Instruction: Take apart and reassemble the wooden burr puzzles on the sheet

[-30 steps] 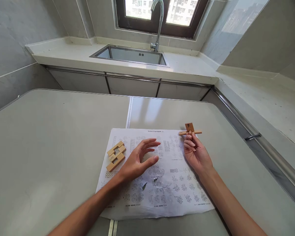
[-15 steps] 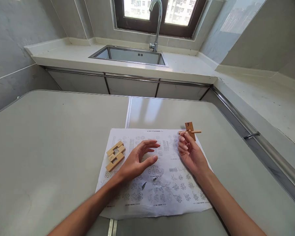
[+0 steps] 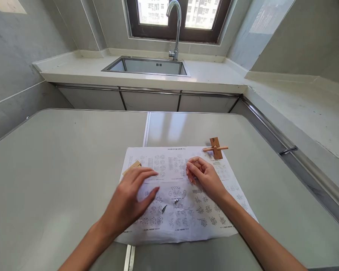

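Observation:
My left hand (image 3: 132,194) hovers over the left side of a printed paper sheet (image 3: 172,226), its fingers spread and holding nothing. Beneath it lies a set of light wooden puzzle blocks; only the top corner of one wooden block (image 3: 136,164) shows, the rest being hidden by the hand. My right hand (image 3: 203,174) is above the right part of the sheet, fingers curled in and thumb against them, with nothing seen between them. Beyond it, at the sheet's upper right corner, rests a flat wooden piece (image 3: 215,143) with a wooden stick (image 3: 223,148) across it.
The paper lies on a pale folding table (image 3: 59,158) with a seam down its middle. Behind the table runs a white counter (image 3: 209,71) with a steel sink (image 3: 147,66) and a tall faucet (image 3: 177,34). A metal rail (image 3: 271,131) edges the right-hand counter.
My right hand has drawn back left from the wooden piece and stick, which now stand apart from it. My left hand has moved left, over the wooden blocks.

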{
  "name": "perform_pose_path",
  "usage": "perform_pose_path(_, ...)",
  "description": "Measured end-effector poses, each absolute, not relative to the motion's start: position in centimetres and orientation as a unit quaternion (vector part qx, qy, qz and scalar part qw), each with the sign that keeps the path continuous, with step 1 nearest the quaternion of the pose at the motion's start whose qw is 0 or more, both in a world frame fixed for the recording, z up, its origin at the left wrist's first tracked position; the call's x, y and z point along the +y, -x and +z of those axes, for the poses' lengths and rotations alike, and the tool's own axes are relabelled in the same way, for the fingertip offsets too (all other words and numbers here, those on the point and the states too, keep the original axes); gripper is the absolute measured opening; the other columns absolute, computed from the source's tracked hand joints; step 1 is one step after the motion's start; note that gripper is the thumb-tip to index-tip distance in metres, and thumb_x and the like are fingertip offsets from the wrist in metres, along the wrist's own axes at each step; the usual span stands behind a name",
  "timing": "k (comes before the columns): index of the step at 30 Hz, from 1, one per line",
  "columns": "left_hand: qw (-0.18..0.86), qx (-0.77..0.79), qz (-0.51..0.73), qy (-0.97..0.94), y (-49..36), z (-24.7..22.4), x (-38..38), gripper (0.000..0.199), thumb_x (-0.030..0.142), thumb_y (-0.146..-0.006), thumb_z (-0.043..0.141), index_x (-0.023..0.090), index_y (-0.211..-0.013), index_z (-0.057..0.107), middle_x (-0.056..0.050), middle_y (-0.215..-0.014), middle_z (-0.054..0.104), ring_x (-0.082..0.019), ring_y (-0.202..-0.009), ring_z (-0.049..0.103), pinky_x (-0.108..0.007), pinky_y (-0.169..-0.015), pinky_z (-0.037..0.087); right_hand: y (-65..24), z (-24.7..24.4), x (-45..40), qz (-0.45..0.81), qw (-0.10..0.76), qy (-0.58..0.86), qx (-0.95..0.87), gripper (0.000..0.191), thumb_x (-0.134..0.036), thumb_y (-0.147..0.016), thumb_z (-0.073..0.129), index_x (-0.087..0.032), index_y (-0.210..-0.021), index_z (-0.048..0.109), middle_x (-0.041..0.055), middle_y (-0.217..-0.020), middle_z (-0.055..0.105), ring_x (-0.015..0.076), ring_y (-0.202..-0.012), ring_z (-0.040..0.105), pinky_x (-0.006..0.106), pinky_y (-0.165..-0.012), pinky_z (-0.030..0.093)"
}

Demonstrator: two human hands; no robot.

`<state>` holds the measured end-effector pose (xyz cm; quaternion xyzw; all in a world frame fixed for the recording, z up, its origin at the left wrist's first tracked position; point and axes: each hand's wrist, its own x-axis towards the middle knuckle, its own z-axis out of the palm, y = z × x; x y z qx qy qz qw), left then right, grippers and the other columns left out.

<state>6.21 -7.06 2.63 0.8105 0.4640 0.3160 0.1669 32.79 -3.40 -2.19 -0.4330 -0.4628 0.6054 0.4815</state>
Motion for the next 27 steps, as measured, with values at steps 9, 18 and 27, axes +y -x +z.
perform_pose_path(9, 0.083, 0.641, 0.197, -0.737, -1.1, 0.5, -6.8, 0.069, 0.058, -0.091, 0.069, 0.023, -0.146, 0.047, -0.013, -0.133, 0.066, -0.036, -0.121, 0.060, -0.055, -0.100, 0.052, -32.7, -2.1, -3.5, 0.593, 0.455, 0.449, -0.489, 0.034, -0.054, -0.093, 0.074, -0.022, -0.091, 0.063, -0.0008, -0.075, 0.067, 0.0121, -0.056, 0.054, 0.025, -0.052, 0.042)
perform_pose_path(18, 0.080, 0.622, 0.233, -0.743, -3.2, 0.9, -6.5, 0.064, 0.056, -0.089, 0.070, 0.023, -0.140, 0.051, -0.011, -0.121, 0.071, -0.034, -0.110, 0.068, -0.050, -0.096, 0.055, -32.6, -1.9, -3.5, 0.588, 0.448, 0.444, -0.506, 0.035, -0.056, -0.093, 0.072, -0.022, -0.091, 0.062, -0.0006, -0.075, 0.067, 0.0125, -0.058, 0.055, 0.026, -0.053, 0.042)
perform_pose_path(27, 0.109, 0.551, 0.259, -0.786, -10.5, 1.1, -4.2, 0.057, 0.039, -0.084, 0.076, 0.021, -0.133, 0.053, -0.011, -0.112, 0.072, -0.031, -0.104, 0.069, -0.047, -0.093, 0.055, -32.6, -2.0, -3.4, 0.576, 0.460, 0.436, -0.516, 0.037, -0.057, -0.093, 0.072, -0.021, -0.092, 0.062, -0.0008, -0.073, 0.068, 0.0120, -0.056, 0.055, 0.026, -0.053, 0.043)
